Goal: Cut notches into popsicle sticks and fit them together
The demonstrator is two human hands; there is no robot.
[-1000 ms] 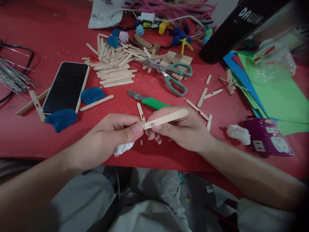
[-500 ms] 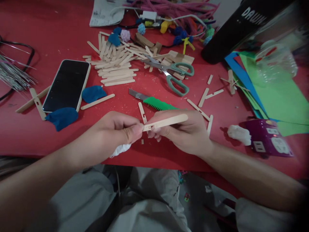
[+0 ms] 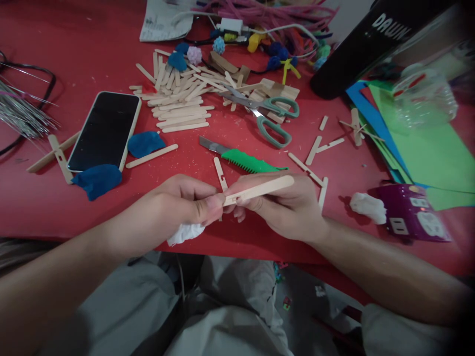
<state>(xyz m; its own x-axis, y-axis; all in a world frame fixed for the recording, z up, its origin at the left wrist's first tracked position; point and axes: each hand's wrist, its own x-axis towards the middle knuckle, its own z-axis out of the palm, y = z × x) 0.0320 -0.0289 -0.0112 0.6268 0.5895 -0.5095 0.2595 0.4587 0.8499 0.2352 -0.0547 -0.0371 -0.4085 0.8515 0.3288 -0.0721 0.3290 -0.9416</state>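
Note:
Between my hands is a wooden craft stick point(image 3: 265, 187) with a small slot cut near its left part. My left hand point(image 3: 181, 205) pinches the stick's left end between thumb and fingers. The thumb and fingers of my right hand point(image 3: 285, 205) grip it by the slot, and its rounded end points up to the right. A white crumpled tissue point(image 3: 185, 234) shows under my left hand. Just beyond my hands lie a green utility knife point(image 3: 248, 160), its blade out to the left, and a notched craft stick point(image 3: 220, 173), partly hidden by my hands.
Farther back are a pile of craft sticks point(image 3: 181, 106) and grey-green scissors point(image 3: 276, 116). A phone point(image 3: 105, 131) and blue pieces point(image 3: 97, 181) lie left. Cut stick pieces point(image 3: 313, 151), coloured paper point(image 3: 434, 158), a purple box point(image 3: 411, 212) and a black bottle point(image 3: 349, 54) are right.
Both hands and the held craft stick have shifted slightly right and down in view. The grip on the stick looks the same.

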